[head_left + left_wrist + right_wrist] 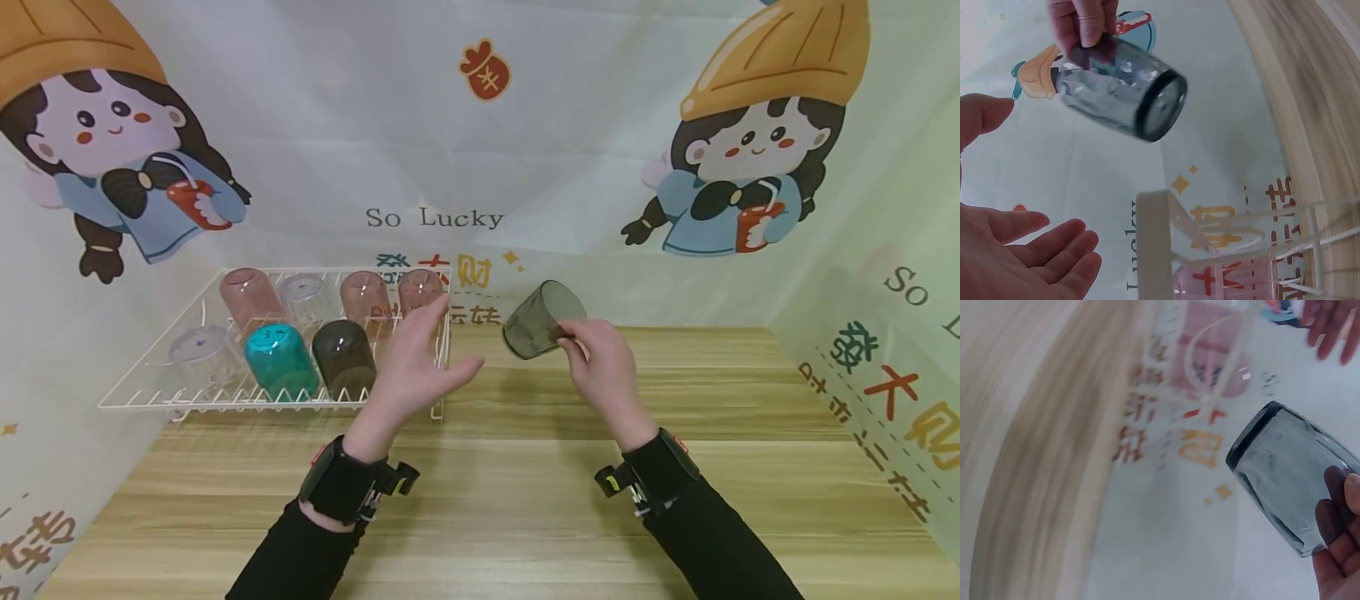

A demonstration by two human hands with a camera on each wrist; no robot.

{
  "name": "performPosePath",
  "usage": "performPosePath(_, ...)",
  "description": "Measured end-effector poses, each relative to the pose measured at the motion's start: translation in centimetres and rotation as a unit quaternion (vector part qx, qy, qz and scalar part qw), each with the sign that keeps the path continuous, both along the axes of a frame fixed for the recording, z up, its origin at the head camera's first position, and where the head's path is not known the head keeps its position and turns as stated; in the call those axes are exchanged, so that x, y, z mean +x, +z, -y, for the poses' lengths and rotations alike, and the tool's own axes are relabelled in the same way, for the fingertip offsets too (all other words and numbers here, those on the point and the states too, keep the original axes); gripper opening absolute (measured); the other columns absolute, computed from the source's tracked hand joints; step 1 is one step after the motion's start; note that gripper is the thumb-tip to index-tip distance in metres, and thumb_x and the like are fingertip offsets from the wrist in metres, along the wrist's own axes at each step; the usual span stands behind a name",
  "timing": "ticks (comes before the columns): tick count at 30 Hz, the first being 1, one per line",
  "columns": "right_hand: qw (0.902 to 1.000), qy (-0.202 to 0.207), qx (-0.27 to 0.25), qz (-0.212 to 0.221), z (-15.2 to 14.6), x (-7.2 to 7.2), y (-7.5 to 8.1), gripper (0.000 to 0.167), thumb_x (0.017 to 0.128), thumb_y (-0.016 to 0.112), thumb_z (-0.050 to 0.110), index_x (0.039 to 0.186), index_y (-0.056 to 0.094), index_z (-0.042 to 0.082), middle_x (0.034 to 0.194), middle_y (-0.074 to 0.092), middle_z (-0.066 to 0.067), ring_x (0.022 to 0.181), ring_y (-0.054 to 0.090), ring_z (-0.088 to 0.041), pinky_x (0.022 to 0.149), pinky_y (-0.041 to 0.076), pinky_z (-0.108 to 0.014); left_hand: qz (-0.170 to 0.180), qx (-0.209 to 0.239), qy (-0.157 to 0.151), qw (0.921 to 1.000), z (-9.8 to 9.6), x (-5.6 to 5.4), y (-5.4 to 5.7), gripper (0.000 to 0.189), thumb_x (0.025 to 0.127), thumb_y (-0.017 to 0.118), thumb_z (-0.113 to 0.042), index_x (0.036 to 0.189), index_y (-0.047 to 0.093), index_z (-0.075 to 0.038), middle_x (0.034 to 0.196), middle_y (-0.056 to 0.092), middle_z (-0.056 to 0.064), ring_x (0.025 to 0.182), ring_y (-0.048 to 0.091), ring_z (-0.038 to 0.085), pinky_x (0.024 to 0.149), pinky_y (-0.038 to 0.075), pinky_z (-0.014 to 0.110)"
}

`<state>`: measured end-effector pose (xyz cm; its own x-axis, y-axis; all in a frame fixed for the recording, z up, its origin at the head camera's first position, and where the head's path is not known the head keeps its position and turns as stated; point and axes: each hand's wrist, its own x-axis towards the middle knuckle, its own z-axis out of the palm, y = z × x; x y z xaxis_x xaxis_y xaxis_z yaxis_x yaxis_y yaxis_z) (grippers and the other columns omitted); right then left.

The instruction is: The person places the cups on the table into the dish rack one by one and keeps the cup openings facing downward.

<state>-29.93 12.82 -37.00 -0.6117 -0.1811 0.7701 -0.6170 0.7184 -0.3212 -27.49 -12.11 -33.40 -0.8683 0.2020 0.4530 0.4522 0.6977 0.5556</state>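
My right hand point(606, 371) pinches a smoky grey-green drinking glass point(534, 323) near its rim, thumb on one side and fingers on the other. The glass is tilted above the table, its thick base toward the left and its mouth toward the upper right. In the right wrist view, dark fingertips point(1333, 522) show through the wall of the glass. My left hand point(411, 360) is spread, thumb apart from the fingers and nothing in it. It hovers at the right end of a white wire rack point(447, 367), overlapping a pink glass point(420, 292) there.
Upside-down glasses stand on the rack: more pink ones point(251, 298) and a clear one point(306, 296) behind, and another clear one point(202, 354), a teal one point(281, 362) and a dark grey one point(343, 358) in front. A printed cloth point(585, 183) hangs behind the wooden table point(525, 500).
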Motion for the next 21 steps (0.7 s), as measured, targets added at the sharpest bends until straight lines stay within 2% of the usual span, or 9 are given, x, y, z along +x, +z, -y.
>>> performPosePath(3, 0.9983, 0.015, -0.053, 0.019, 0.4, 1.0, 0.4, 0.016, 0.086, 0.066, 0.005, 0.101, 0.07, 0.004, 0.097, 0.07, -0.013, 0.093, 0.063, -0.03, 0.083, 0.051, -0.043, 0.02, 0.018, -0.014, 0.9995, -0.4, 0.2, 0.1, 0.091, 0.076, 0.075, -0.041, 0.148, 0.031, -0.006, 0.148, 0.042, 0.013, 0.137, 0.037, 0.031, 0.115, 0.031, 0.05)
performPosePath(6, 0.9938, 0.031, -0.099, 0.04, 0.9, 1.8, 0.7, 0.017, 0.087, 0.066, 0.006, 0.103, 0.07, 0.004, 0.099, 0.07, -0.014, 0.097, 0.062, -0.029, 0.085, 0.05, -0.043, 0.043, 0.052, -0.032, 0.9972, -1.0, 0.3, 0.0, 0.089, 0.077, 0.076, -0.038, 0.148, 0.031, -0.008, 0.145, 0.044, 0.012, 0.135, 0.04, 0.029, 0.113, 0.034, 0.047)
performPosePath(10, 0.9866, 0.056, -0.142, 0.056, 1.4, 2.5, 1.1, 0.016, 0.089, 0.063, 0.007, 0.103, 0.07, 0.004, 0.1, 0.07, -0.013, 0.097, 0.063, -0.026, 0.086, 0.051, -0.041, 0.07, 0.114, -0.061, 0.9892, -1.8, 0.2, -0.2, 0.087, 0.077, 0.077, -0.032, 0.148, 0.031, -0.01, 0.141, 0.047, 0.012, 0.129, 0.046, 0.026, 0.109, 0.04, 0.043)
performPosePath(15, 0.9754, 0.085, -0.179, 0.097, 1.8, 3.2, 1.4, 0.017, 0.09, 0.062, 0.009, 0.105, 0.069, 0.005, 0.103, 0.071, -0.01, 0.101, 0.063, -0.021, 0.091, 0.05, -0.038, 0.088, 0.164, -0.08, 0.9791, -2.5, 0.4, -0.3, 0.086, 0.077, 0.078, -0.026, 0.148, 0.031, -0.01, 0.141, 0.047, 0.012, 0.129, 0.047, 0.027, 0.109, 0.041, 0.042)
performPosePath(18, 0.9583, 0.114, -0.22, 0.142, 2.0, 3.6, 1.5, 0.018, 0.092, 0.059, 0.01, 0.107, 0.067, 0.006, 0.104, 0.07, -0.01, 0.104, 0.062, -0.014, 0.096, 0.049, -0.03, 0.099, 0.191, -0.091, 0.9724, -2.8, 0.4, -0.4, 0.084, 0.078, 0.077, -0.022, 0.147, 0.032, -0.011, 0.141, 0.046, 0.012, 0.128, 0.047, 0.027, 0.108, 0.042, 0.041)
performPosePath(21, 0.9317, 0.142, -0.28, 0.184, 2.1, 3.8, 1.7, 0.018, 0.093, 0.058, 0.009, 0.108, 0.066, 0.004, 0.103, 0.07, -0.009, 0.101, 0.063, -0.008, 0.096, 0.049, -0.023, 0.103, 0.227, -0.102, 0.9631, -3.1, 0.5, -0.5, 0.081, 0.078, 0.077, -0.018, 0.146, 0.033, -0.012, 0.137, 0.047, 0.012, 0.125, 0.049, 0.027, 0.107, 0.044, 0.039)
